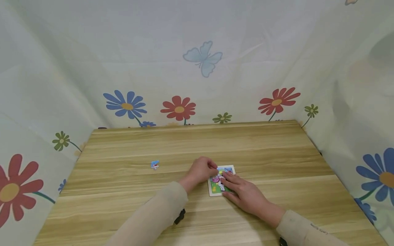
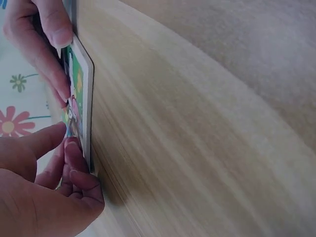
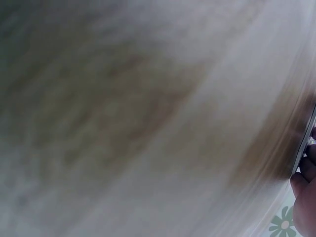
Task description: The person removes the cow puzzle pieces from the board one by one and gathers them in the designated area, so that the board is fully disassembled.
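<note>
A small jigsaw puzzle (image 1: 213, 189) with a white frame and a cartoon cow on green lies flat on the table. My left hand (image 1: 201, 169) is at its upper left corner, thumb and curled index finger pinching a puzzle piece mostly hidden by the fingertips. In the left wrist view the left hand (image 2: 44, 182) is low against the board (image 2: 85, 94). My right hand (image 1: 246, 194) rests with extended fingers across the puzzle's right side, covering part of the picture. The right wrist view catches only the fingers (image 3: 307, 185) beside the board's edge.
A loose puzzle piece (image 1: 155, 165), blue with red and white, lies on the wooden table (image 1: 123, 201) left of the puzzle. A white curtain (image 1: 147, 61) printed with flowers and a butterfly hangs behind and at both sides of the table.
</note>
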`<state>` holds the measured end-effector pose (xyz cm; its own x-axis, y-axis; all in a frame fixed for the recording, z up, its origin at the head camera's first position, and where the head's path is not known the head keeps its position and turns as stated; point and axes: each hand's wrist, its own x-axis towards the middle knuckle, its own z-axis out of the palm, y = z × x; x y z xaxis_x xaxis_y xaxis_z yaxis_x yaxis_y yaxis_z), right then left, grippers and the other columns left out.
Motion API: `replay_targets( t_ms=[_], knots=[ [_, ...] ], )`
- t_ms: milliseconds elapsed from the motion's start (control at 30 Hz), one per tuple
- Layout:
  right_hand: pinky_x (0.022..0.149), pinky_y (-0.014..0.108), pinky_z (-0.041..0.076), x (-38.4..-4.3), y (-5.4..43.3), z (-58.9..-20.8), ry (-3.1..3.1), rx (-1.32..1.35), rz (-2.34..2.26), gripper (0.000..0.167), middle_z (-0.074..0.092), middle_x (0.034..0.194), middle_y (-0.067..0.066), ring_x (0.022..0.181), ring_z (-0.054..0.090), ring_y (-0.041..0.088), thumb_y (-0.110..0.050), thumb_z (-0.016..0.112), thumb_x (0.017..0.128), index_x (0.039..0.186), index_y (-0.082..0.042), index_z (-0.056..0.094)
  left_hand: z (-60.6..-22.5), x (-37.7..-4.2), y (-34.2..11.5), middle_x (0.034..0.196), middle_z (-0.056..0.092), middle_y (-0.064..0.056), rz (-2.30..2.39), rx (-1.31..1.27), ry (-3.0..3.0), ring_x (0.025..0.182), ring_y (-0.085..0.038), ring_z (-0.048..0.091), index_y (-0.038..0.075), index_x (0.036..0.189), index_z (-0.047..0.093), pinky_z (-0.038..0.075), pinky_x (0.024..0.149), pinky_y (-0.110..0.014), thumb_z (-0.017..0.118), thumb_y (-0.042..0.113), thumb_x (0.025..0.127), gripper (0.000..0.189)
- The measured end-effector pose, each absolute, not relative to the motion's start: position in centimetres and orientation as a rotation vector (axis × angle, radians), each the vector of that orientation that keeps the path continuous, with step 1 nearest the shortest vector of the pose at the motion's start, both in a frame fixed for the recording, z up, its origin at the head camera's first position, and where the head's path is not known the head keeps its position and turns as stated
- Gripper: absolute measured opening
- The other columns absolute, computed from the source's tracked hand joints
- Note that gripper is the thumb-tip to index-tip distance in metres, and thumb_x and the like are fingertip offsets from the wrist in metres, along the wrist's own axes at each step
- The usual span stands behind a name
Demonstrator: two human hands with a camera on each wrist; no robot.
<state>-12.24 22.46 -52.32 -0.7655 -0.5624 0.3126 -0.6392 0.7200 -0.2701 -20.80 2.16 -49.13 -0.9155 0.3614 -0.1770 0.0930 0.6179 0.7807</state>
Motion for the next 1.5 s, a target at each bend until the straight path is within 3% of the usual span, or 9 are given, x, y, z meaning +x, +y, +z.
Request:
replay_targets(
  t_ms=[367, 1000, 1500],
  knots=[
    [0.096, 0.042, 0.042, -12.0, 23.0, -52.6, -2.728, 0.960, 0.542, 0.051, 0.044, 0.143, 0.005, 0.129, 0.043, 0.022, -0.040, 0.062, 0.091, 0.133, -0.013, 0.055, -49.1, -20.7, 2.8, 0.073, 0.062, 0.005, 1.195, 0.344, 2.573, 0.066, -0.009, 0.058, 0.014, 0.083, 0.067, 0.047, 0.063, -0.025, 0.075, 0.018, 0.081, 0.009],
    [0.096, 0.043, 0.041, -11.6, 23.3, -52.4, -2.672, 1.059, 0.504, 0.045, 0.051, 0.138, 0.004, 0.126, 0.046, 0.025, -0.034, 0.063, 0.091, 0.130, -0.012, 0.058, -47.8, -21.6, 2.3, 0.076, 0.063, 0.002, 1.261, 0.373, 2.446, 0.070, -0.014, 0.057, 0.016, 0.080, 0.068, 0.047, 0.062, -0.028, 0.075, 0.017, 0.080, 0.007],
    [0.096, 0.044, 0.042, -11.6, 23.3, -52.3, -2.679, 1.072, 0.509, 0.043, 0.051, 0.137, 0.004, 0.127, 0.045, 0.025, -0.030, 0.063, 0.091, 0.130, -0.013, 0.058, -45.5, -22.6, -3.1, 0.083, 0.064, 0.001, 1.203, 0.415, 2.453, 0.076, -0.019, 0.056, 0.019, 0.082, 0.068, 0.048, 0.066, -0.031, 0.075, 0.025, 0.082, 0.009]
  ],
)
